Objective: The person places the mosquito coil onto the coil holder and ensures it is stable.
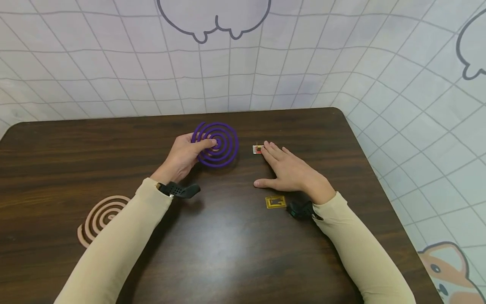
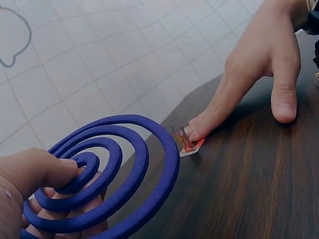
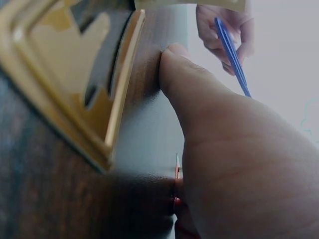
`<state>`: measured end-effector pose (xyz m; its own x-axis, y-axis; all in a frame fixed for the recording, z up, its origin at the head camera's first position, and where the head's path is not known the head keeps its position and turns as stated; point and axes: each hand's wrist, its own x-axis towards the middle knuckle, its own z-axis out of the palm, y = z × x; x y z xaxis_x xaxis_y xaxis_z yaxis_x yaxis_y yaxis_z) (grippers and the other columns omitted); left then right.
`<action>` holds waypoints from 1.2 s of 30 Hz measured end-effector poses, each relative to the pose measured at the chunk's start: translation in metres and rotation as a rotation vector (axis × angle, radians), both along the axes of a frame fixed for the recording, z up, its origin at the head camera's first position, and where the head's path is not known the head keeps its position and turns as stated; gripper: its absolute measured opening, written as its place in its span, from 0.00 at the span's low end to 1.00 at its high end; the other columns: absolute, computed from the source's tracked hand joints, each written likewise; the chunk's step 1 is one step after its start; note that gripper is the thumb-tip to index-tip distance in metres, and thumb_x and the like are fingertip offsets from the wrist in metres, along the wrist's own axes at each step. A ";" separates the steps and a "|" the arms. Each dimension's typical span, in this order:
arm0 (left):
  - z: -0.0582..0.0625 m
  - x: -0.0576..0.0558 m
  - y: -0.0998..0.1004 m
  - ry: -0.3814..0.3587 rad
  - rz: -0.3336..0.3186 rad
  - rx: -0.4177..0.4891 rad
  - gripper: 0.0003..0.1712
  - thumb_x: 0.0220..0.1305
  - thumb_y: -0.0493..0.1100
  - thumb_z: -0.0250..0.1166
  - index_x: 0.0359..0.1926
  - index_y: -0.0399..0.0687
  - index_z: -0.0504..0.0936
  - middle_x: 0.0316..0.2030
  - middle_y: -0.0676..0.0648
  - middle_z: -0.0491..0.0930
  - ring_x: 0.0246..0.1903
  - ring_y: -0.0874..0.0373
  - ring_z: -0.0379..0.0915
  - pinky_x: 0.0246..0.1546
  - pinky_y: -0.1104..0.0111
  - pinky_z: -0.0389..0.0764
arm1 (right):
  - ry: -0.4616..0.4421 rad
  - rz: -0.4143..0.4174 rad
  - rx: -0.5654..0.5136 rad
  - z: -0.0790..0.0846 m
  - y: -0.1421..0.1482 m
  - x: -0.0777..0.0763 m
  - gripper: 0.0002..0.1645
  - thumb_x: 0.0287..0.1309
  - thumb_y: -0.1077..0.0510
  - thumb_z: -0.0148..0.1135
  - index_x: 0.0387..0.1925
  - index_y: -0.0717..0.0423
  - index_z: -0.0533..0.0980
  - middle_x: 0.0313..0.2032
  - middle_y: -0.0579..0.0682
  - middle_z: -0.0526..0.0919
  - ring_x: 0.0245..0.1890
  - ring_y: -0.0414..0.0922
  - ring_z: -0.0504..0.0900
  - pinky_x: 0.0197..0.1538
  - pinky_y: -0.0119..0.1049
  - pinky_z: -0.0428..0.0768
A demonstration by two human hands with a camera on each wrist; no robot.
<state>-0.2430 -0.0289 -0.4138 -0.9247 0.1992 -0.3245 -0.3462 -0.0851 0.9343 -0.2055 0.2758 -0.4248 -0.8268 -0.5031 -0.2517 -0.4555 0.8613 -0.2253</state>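
In the head view my left hand (image 1: 182, 153) pinches a purple mosquito coil (image 1: 236, 144) near its centre, thumb on top and fingers beneath. The coil is raised off the dark table. My right hand (image 1: 291, 172) lies low with fingers extended and thumb spread apart. Its fingertips touch a small red-and-white metal coil stand (image 1: 257, 149), which has an upright piece visible in the left wrist view. Close to the right wrist lies a flat gold-yellow plate (image 1: 275, 202) with punched cut-outs.
A tan mosquito coil (image 1: 81, 235) lies at the left on the wooden table (image 1: 212, 261), partly hidden by the left sleeve. Behind the table's far edge hangs a white grid-patterned sheet (image 1: 243, 71), which also runs along the right side.
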 end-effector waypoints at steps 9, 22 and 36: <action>0.003 -0.003 0.009 0.010 -0.004 -0.007 0.14 0.65 0.41 0.73 0.45 0.44 0.78 0.33 0.58 0.84 0.34 0.67 0.82 0.39 0.77 0.85 | 0.004 -0.003 -0.003 -0.001 -0.001 0.001 0.65 0.64 0.19 0.51 0.83 0.54 0.41 0.84 0.55 0.39 0.86 0.50 0.39 0.86 0.54 0.46; 0.001 -0.007 0.022 -0.007 -0.011 0.025 0.13 0.66 0.39 0.72 0.45 0.43 0.77 0.31 0.58 0.84 0.29 0.67 0.80 0.31 0.78 0.83 | 0.012 -0.003 0.002 -0.001 0.001 -0.001 0.65 0.64 0.19 0.51 0.83 0.55 0.42 0.84 0.56 0.40 0.85 0.50 0.39 0.86 0.54 0.46; -0.001 -0.010 0.036 -0.013 -0.044 -0.022 0.16 0.66 0.41 0.71 0.51 0.46 0.77 0.36 0.58 0.85 0.35 0.69 0.83 0.42 0.77 0.85 | 0.008 -0.002 0.009 -0.001 0.002 -0.001 0.67 0.62 0.17 0.50 0.83 0.56 0.42 0.84 0.55 0.40 0.85 0.50 0.39 0.86 0.53 0.45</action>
<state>-0.2530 0.0072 -0.4149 -0.9108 0.2321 -0.3415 -0.3616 -0.0492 0.9310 -0.2068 0.2779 -0.4255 -0.8299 -0.4990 -0.2494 -0.4553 0.8642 -0.2140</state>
